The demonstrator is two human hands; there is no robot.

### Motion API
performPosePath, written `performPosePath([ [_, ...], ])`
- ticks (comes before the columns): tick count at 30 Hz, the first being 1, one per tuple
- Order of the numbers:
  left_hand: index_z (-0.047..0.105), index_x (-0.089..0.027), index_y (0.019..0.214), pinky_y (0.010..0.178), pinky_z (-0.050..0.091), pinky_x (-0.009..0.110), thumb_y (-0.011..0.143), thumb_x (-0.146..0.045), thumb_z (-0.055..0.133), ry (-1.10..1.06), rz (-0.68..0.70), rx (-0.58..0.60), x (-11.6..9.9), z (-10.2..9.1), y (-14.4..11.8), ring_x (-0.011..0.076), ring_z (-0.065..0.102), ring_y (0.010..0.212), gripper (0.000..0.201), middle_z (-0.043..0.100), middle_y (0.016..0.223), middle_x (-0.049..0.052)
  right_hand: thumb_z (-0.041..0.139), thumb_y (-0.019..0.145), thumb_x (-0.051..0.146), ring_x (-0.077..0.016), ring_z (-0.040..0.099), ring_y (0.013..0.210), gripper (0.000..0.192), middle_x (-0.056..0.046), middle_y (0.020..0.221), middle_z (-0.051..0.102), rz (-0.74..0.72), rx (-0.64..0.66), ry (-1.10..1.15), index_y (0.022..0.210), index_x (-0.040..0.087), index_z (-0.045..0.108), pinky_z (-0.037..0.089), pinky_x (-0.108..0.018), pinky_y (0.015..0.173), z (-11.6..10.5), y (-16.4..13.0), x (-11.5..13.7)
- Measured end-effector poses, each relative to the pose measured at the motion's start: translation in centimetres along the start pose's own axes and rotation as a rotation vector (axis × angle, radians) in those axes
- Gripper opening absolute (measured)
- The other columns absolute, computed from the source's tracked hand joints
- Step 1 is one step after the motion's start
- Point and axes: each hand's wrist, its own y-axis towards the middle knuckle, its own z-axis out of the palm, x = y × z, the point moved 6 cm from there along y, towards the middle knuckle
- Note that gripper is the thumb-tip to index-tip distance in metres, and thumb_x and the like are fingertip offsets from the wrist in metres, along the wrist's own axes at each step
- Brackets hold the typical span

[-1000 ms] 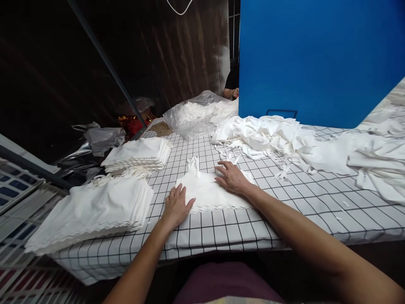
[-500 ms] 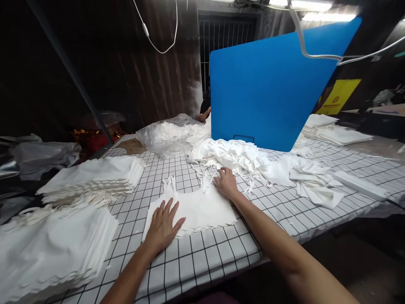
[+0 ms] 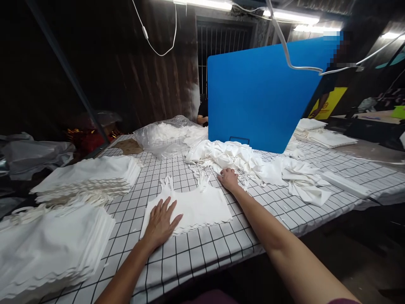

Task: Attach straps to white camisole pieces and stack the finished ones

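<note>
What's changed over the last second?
Right hand moved rightward off the white garment to the near side of the loose cloth pile; can't tell if it grips anything. View swung right. Left hand still flat on the garment's left side; stacks unchanged.

White strappy top lies flat on checked cloth, wavy hem nearest

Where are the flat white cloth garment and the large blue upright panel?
Flat white cloth garment point(image 3: 198, 209), head view: middle of its body.
Large blue upright panel point(image 3: 253, 99), head view: middle of its visible side.
</note>
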Motion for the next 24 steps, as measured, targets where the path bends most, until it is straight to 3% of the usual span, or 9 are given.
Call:
performPosePath([
  [2, 0.051, -0.032, 0.145, 0.118, 0.023, 0.061, 0.093, -0.059, 0.046, -0.035, 0.004, -0.001, 0.1, -0.3, -0.1, 0.0393, 0.021, 0.15, 0.059, 0.034, 0.16, 0.006, 0.055, 0.092, 0.025, -0.0302, 0.049, 0.11, 0.01, -0.014, 0.107, 0.061, 0.005, -0.006, 0.064, 0.089, 0.017, 0.059, 0.038, -0.047, 0.094, -0.7, 0.5, 0.7],
  [4, 0.054, -0.031, 0.141, 0.117, 0.025, 0.061, 0.093, -0.056, 0.048, -0.055, -0.007, -0.011, 0.2, -0.5, 0.2, 0.0399, 0.024, 0.149, 0.055, 0.037, 0.159, 0.007, 0.047, 0.095, 0.024, -0.0266, 0.054, 0.095, 0.014, -0.012, 0.091, 0.061, 0.001, -0.009, 0.15, 0.085, 0.017, 0.054, 0.043, -0.042, 0.085, -2.3, 0.8, 1.3],
  [7, 0.059, -0.021, 0.133, 0.116, 0.032, 0.058, 0.094, -0.05, 0.047, -0.107, -0.002, -0.05, -0.6, -1.1, 1.4, 0.0379, 0.033, 0.146, 0.05, 0.041, 0.155, 0.013, 0.035, 0.101, 0.03, -0.0204, 0.053, 0.074, 0.021, -0.006, 0.079, 0.056, -0.038, -0.033, 0.298, 0.088, 0.02, 0.047, 0.045, -0.033, 0.067, -6.6, 1.0, 2.1],
  [10, 0.059, -0.019, 0.131, 0.118, 0.033, 0.052, 0.094, -0.047, 0.05, -0.245, 0.075, -0.097, -4.2, -2.9, 3.5, 0.0323, 0.039, 0.142, 0.048, 0.047, 0.15, 0.014, 0.03, 0.104, 0.036, -0.0154, 0.049, 0.071, 0.023, -0.002, 0.082, 0.051, -0.126, -0.121, 0.431, 0.089, 0.022, 0.041, 0.043, -0.026, 0.061, -13.0, 0.0, 3.5],
  [12, 0.053, -0.022, 0.137, 0.117, 0.034, 0.052, 0.092, -0.051, 0.055, -0.417, 0.159, -0.092, -8.2, -4.6, 5.2, 0.0313, 0.039, 0.142, 0.054, 0.046, 0.15, 0.012, 0.043, 0.101, 0.042, -0.0124, 0.043, 0.064, 0.026, 0.001, 0.076, 0.044, -0.304, -0.167, 0.628, 0.084, 0.023, 0.041, 0.038, -0.023, 0.055, -17.5, -1.7, 5.7],
  [16, 0.034, -0.025, 0.152, 0.113, 0.039, 0.052, 0.085, -0.055, 0.066, -0.86, 0.366, 0.013, -17.2, -8.8, 7.6, 0.0338, 0.038, 0.143, 0.08, 0.036, 0.158, 0.015, 0.062, 0.092, 0.05, -0.0091, 0.037, 0.057, 0.033, 0.003, 0.071, 0.043, -0.614, -0.024, 0.887, 0.082, 0.02, 0.052, 0.032, -0.021, 0.049, -24.1, -7.3, 11.5],
  [19, 0.049, -0.022, 0.143, 0.106, 0.046, 0.047, 0.081, -0.052, 0.073, -1.115, 0.54, 0.137, -21.8, -11.4, 7.8, 0.0332, 0.05, 0.133, 0.073, 0.052, 0.145, 0.014, 0.067, 0.09, 0.048, -0.0083, 0.041, 0.058, 0.032, 0.002, 0.072, 0.046, -0.685, -0.037, 0.94, 0.083, 0.019, 0.056, 0.034, -0.02, 0.049, -27.6, -10.7, 14.4],
  [22, 0.07, -0.015, 0.113, 0.086, 0.056, 0.038, 0.082, -0.049, 0.073, -1.3, 0.561, 0.392, -22.8, -11.9, 6.4, 0.0269, 0.068, 0.1, 0.046, 0.072, 0.11, 0.011, 0.069, 0.089, 0.043, -0.0055, 0.042, 0.058, 0.03, 0.004, 0.069, 0.045, -0.664, -0.076, 0.895, 0.079, 0.017, 0.059, 0.032, -0.017, 0.05, -28.9, -11.5, 14.9],
  [24, 0.073, -0.014, 0.096, 0.073, 0.056, 0.032, 0.08, -0.046, 0.076, -1.368, 0.459, 0.467, -21.3, -11.5, 5.4, 0.0211, 0.07, 0.081, 0.036, 0.073, 0.091, 0.007, 0.069, 0.088, 0.044, -0.0042, 0.044, 0.057, 0.031, 0.004, 0.069, 0.048, -0.562, 0.03, 0.866, 0.079, 0.015, 0.061, 0.032, -0.016, 0.051, -27.4, -10.4, 13.9],
])
